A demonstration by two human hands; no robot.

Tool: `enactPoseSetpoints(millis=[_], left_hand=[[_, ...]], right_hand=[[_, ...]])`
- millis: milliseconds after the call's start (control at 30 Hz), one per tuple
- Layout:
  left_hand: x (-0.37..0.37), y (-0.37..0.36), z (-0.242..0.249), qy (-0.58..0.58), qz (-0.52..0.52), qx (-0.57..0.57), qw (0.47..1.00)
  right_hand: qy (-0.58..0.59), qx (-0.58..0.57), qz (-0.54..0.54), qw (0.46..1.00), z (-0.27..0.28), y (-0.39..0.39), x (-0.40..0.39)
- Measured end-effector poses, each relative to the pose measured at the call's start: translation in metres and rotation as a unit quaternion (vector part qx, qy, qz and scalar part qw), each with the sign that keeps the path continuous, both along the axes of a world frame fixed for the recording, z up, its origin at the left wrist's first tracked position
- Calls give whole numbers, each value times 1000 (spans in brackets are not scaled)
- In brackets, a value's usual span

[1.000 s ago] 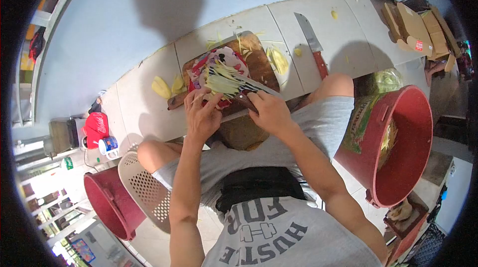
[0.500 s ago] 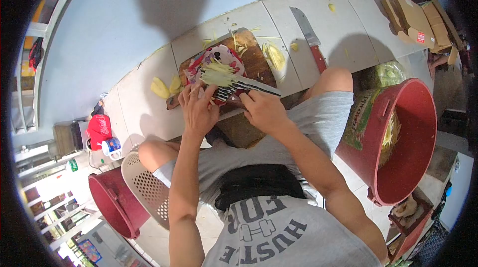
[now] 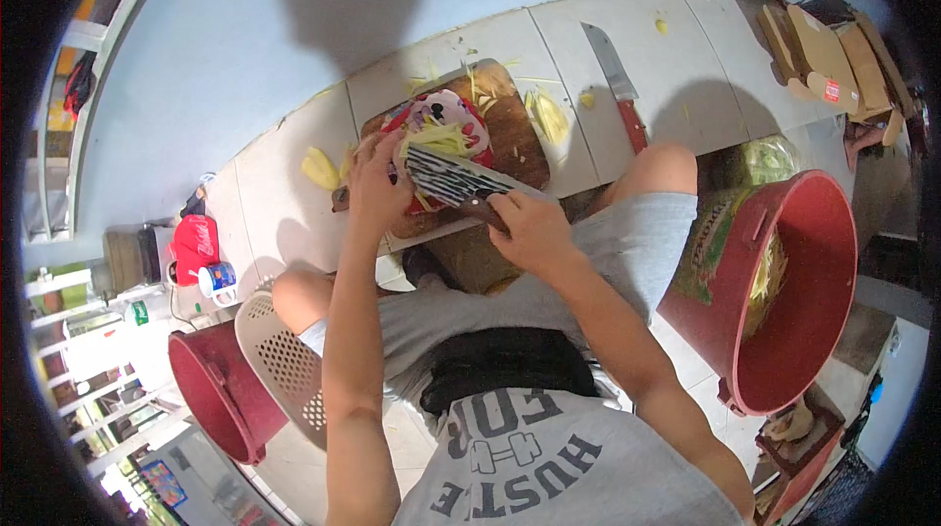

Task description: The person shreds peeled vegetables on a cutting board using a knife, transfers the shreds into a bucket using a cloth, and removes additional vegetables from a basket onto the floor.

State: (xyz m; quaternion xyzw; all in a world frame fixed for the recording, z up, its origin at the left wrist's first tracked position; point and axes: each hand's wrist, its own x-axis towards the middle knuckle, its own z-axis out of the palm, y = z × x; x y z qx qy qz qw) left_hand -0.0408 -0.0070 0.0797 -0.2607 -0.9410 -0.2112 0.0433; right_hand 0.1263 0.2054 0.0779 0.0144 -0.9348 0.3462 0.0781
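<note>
My left hand (image 3: 380, 183) is curled around the near-left side of a red and white cartoon-print cloth (image 3: 457, 108) and the pale green fruit or vegetable in it; the fingers partly hide the piece. Thin pale strips (image 3: 443, 140) stick out beside the fingertips. In my right hand (image 3: 534, 232) is the brown handle of a wide knife (image 3: 453, 177); its striped blade slants across the cloth, close to the left hand. Below lies a wooden cutting board (image 3: 520, 139) with loose shreds at its far edge.
Yellowish pieces (image 3: 319, 168) lie left of the board and another piece (image 3: 551, 117) right of it. A red-handled cleaver (image 3: 613, 60) rests farther right. Red tubs (image 3: 806, 330) stand on both sides, the right one holding shreds. A perforated basket (image 3: 284, 359) is by my left knee.
The knife has turned and shifted slightly toward me, showing its handle and broad blade. My left hand has risen a little and turned, its fingers now more curled.
</note>
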Motion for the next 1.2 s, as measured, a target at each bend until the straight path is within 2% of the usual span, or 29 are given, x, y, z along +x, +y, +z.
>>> enactPoseSetpoints(millis=[33,100,133,200,233,300,333,367,400,433,467,500,533,700,733,767,800,833,867,900,1000,1067,1133,1200], left_hand=[[-2,-5,-1,0,3,1,1000],[-3,-14,-2,-134,111,97,980],[-3,-17,-6,-132,115,100,979],[1,-24,-20,-84,123,-61,987],[7,-22,-16,-83,126,-58,987],[19,-17,-10,93,-46,-33,994],[17,-17,-13,94,-43,-31,994],[16,-19,-18,-144,-12,159,977],[14,-21,-20,-367,19,337,867],[11,-26,-20,-364,22,341,867],[8,-33,-20,-490,8,517,701],[6,-37,-17,-580,-8,655,484],[3,-39,-16,-578,-8,658,482],[-8,-43,-12,-504,37,650,568],[-8,-46,-23,-504,39,653,565],[-9,-50,-39,-361,133,479,789],[-9,-51,-40,-179,213,252,927],[-3,-53,-41,-179,216,254,926],[7,-53,-43,-158,217,156,950],[14,-50,-40,-136,218,56,965],[23,-37,-40,-143,246,34,958],[21,-33,-49,-159,254,55,952],[20,-31,-46,-169,260,77,948],[19,-29,-42,-188,251,185,931]], right_hand=[[0,1,3,1000,-4,1,0],[46,-37,-51,997,-7,3,-5],[47,-35,-47,997,-6,5,-12],[80,-55,-95,991,0,7,-29],[81,-52,-92,991,5,8,-40],[79,-58,-129,987,14,10,-63],[73,-58,-140,986,16,10,-73],[71,-57,-137,986,15,10,-81],[76,-52,-133,987,17,11,-89],[82,-47,-126,987,20,10,-97],[70,-54,-125,988,22,9,-100],[69,-53,-122,989,22,6,-103],[74,-53,-124,988,21,5,-106],[62,-47,-133,988,8,1,-115],[49,-28,-138,989,4,2,-116],[36,-9,-144,989,0,3,-118],[36,-6,-142,989,-6,3,-121],[47,48,-135,989,-13,4,-125],[61,102,-127,985,-20,4,-130],[62,104,-122,985,-29,3,-134],[86,157,-112,977,-44,-4,-143],[26,175,-124,976,-44,-12,-146],[20,173,-117,978,-50,-14,-150],[16,172,-116,978,-50,-13,-153]])
